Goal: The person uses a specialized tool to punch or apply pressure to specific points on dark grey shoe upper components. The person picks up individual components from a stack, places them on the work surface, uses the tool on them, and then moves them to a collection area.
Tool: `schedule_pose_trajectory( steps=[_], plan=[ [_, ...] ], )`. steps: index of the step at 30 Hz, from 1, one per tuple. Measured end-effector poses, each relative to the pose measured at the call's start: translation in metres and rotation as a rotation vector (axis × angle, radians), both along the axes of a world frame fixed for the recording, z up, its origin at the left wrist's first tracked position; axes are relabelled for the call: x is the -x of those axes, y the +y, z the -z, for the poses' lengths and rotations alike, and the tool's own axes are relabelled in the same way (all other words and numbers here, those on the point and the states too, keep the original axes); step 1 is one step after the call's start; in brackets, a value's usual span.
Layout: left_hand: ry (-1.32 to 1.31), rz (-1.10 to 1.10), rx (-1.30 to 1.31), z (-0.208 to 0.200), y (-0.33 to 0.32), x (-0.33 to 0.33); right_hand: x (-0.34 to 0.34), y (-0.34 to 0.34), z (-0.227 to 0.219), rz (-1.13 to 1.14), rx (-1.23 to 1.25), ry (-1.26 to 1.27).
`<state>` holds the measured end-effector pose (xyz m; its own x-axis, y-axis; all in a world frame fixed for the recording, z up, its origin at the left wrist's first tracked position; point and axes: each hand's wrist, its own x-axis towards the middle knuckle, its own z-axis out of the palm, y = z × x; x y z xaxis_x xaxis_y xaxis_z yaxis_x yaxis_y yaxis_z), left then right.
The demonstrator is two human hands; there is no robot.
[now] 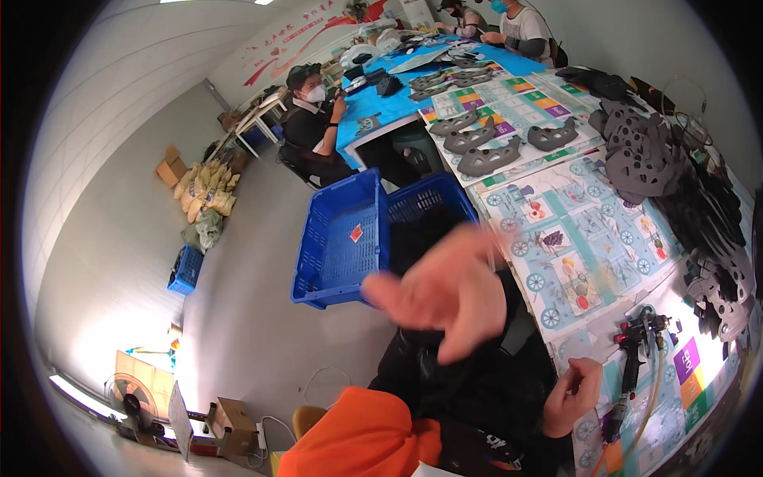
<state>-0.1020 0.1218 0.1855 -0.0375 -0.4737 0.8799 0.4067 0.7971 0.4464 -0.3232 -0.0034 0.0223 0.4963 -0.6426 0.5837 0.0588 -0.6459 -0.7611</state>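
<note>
My left hand [445, 290] is raised in front of me, blurred by motion. Its fingers are spread and nothing shows in them. At the table's near edge, my right hand [574, 396] is loosely curled, thumb apart from the fingers, with no object visible in it. Just right of it, a black spray gun [630, 358] with a hose lies on the patterned table cover [548, 278]. Farther up the table are several dark grey curved, cut-out pieces [489, 157]. A heap of similar perforated grey pieces [640, 151] lines the right side.
A blue plastic crate [338, 238] with a red label inside stands left of the table, beside another blue crate [433, 195]. One masked person [314, 119] sits at the far left side; two others sit at the far end. An orange cloth [358, 433] covers my lap area.
</note>
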Motion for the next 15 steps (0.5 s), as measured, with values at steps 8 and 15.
schedule_pose_trajectory(
  steps=[8,15],
  plan=[
    [-0.292,0.314,-0.069,-0.016,0.002,0.013,-0.003,-0.001,0.012,0.102,0.032,0.046],
    [-0.027,-0.056,-0.745,0.049,0.006,-0.042,-0.007,0.0,0.007,0.184,0.165,0.112]
  ],
)
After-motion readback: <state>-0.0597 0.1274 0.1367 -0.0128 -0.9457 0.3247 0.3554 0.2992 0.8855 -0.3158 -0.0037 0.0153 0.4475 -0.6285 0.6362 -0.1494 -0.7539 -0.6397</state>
